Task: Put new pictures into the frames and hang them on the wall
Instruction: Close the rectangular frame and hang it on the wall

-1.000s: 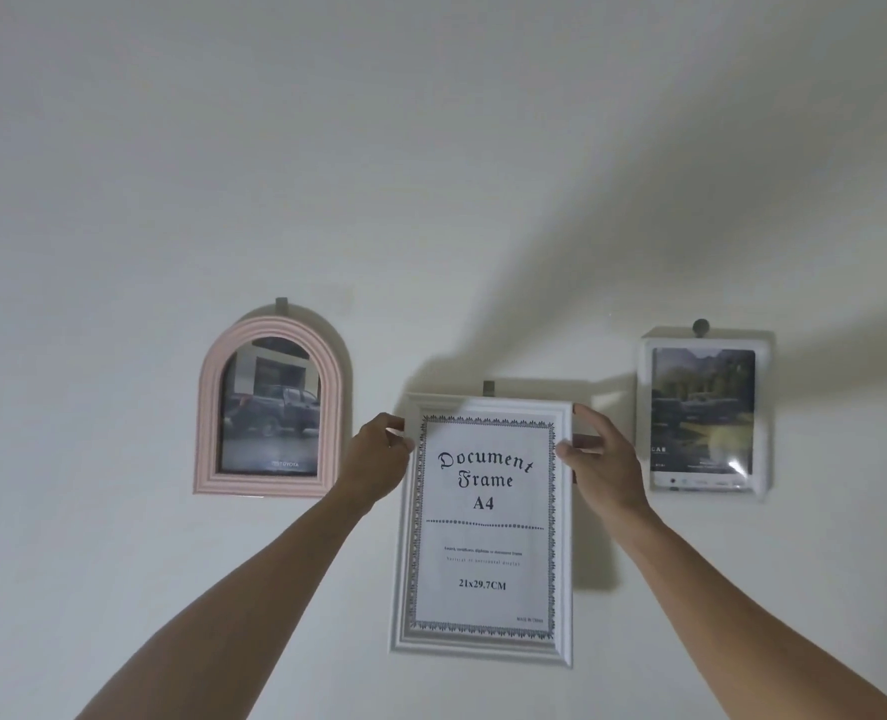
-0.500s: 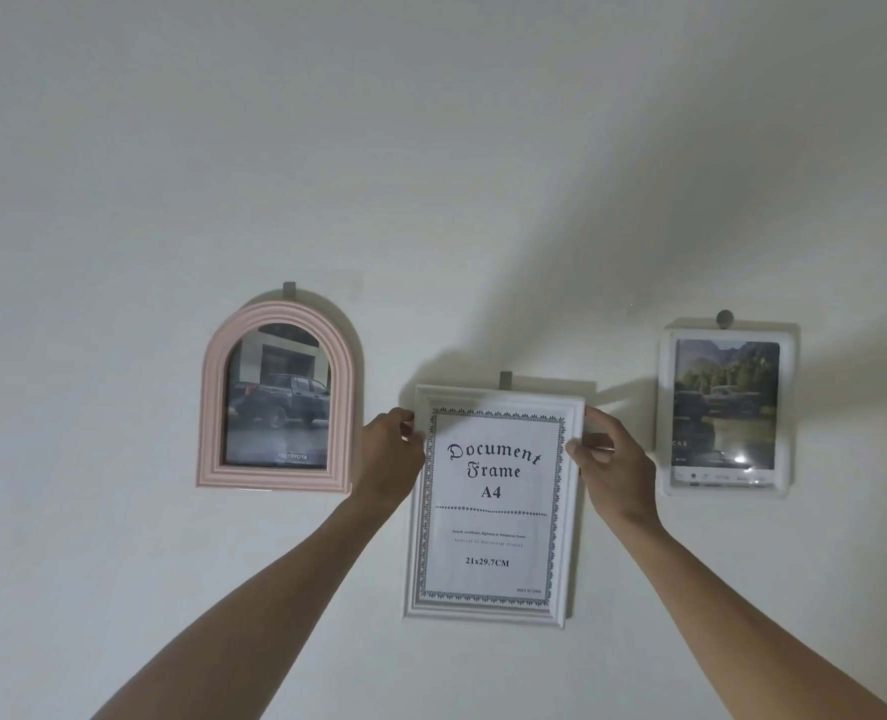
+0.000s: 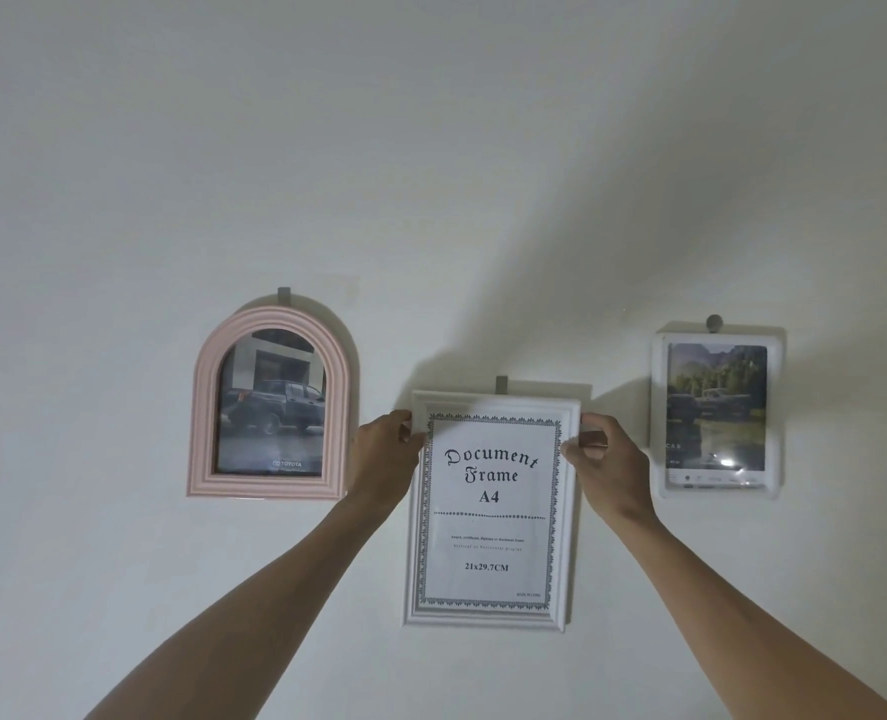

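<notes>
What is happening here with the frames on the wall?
A person grips the white rectangular document frame by its upper sides, left hand and right hand, holding it against the wall under a small grey hook. It shows only its stock paper insert. A pink arched frame and a small white frame hang beside it, both holding truck pictures.

Three frames sit on the wall [image 3: 431, 174], each under a small grey hook. The white rectangular frame [image 3: 488, 613] in the middle is upright and lowest, showing a "Document Frame A4" insert sheet [image 3: 490, 506]. To its left hangs a pink arched frame [image 3: 269, 402] holding a dark pickup picture; to its right, a smaller white frame [image 3: 716, 413] with a landscape picture.
</notes>
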Available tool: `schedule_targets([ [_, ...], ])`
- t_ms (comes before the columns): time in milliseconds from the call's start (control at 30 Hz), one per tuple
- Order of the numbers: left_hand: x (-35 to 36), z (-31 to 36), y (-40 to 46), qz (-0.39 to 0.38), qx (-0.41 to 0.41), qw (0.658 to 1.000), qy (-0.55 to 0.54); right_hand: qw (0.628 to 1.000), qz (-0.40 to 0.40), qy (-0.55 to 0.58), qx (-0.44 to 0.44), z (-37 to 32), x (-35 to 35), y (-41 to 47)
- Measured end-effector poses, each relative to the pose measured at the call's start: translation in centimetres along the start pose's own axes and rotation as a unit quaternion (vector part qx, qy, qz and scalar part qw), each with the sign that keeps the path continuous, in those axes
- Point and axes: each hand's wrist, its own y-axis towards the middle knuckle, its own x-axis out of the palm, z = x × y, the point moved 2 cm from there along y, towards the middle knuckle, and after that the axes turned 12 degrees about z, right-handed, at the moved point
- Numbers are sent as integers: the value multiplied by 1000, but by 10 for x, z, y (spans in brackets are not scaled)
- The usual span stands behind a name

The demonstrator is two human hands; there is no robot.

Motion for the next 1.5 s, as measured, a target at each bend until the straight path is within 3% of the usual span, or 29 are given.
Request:
schedule_targets([
  [800,-3,-5,1,-19,36,999,-5,1000,-2,1,-2,4,-3,-2],
  [1233,1,-2,-12,29,0,999,16,1000,-31,-3,1,15,-41,2],
  [1400,13,25,-35,131,83,988,14,999,-12,3,-53,19,-70,16],
  [1500,28,62,-53,143,140,980,-10,991,17,-20,-130,18,-95,33],
])
